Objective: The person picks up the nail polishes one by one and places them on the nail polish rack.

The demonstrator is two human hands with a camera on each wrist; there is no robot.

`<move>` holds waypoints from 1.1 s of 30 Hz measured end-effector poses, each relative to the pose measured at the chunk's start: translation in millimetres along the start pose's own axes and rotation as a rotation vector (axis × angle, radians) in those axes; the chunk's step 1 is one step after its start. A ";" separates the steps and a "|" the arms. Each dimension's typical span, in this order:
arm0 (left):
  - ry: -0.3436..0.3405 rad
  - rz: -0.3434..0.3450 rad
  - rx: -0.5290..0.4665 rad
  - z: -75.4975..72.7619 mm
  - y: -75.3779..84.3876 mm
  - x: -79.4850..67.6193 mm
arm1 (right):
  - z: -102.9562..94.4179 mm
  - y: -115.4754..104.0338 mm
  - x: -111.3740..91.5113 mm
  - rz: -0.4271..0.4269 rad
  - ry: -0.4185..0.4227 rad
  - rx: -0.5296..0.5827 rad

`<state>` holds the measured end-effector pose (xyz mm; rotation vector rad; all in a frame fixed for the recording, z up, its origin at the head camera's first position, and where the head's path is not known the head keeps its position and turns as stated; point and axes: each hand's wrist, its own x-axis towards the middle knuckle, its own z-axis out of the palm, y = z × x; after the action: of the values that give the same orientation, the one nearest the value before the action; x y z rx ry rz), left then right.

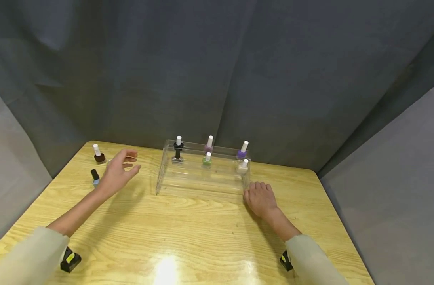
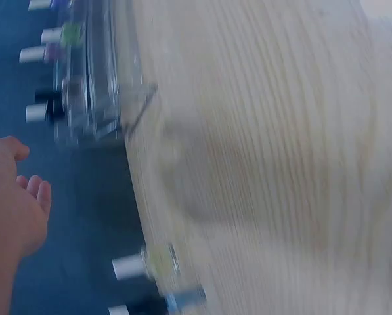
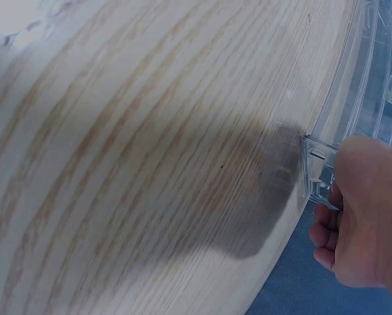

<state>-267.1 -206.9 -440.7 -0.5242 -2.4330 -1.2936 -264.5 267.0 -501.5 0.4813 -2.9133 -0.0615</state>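
Observation:
A clear stepped display rack [image 1: 199, 183] stands near the table's back edge. On its back tier are a black nail polish bottle [image 1: 178, 146], a mauve one [image 1: 208, 149] and a purple one [image 1: 242, 154]. The tier in front bears a clear bottle with a black cap [image 1: 177, 160], a green one [image 1: 206, 162] and a whitish one [image 1: 242, 168]. My left hand [image 1: 116, 174], fingers loosely curved and holding nothing, hovers left of the rack. At the rack's front right corner, my right hand [image 1: 261, 199] grips its side with curled fingers; the thumb is hidden.
Left of the rack stand a dark brown bottle [image 1: 100, 158] and a light blue one [image 1: 96, 182]. A yellowish bottle [image 2: 160, 261] shows in the left wrist view, mostly behind my left hand in the head view. A dark curtain [image 1: 217, 79] hangs behind the table.

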 end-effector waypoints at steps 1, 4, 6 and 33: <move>0.022 -0.007 0.003 -7.1 -3.4 -1.6 | 0.4 0.2 0.5 -0.001 0.007 -0.001; 0.076 -0.027 0.046 -26.2 -13.3 -7.5 | 1.2 0.2 0.9 -0.004 0.024 -0.001; 0.106 -0.057 0.088 -36.3 -19.2 -12.6 | 1.7 0.1 0.6 -0.005 0.026 0.001; 0.110 -0.432 0.121 -45.4 -79.1 -52.9 | 2.8 0.9 -0.8 0.011 -0.014 0.023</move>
<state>-252.4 -294.6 -497.3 0.1133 -2.5955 -1.2753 -264.5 268.2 -504.3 0.4709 -2.9336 -0.0296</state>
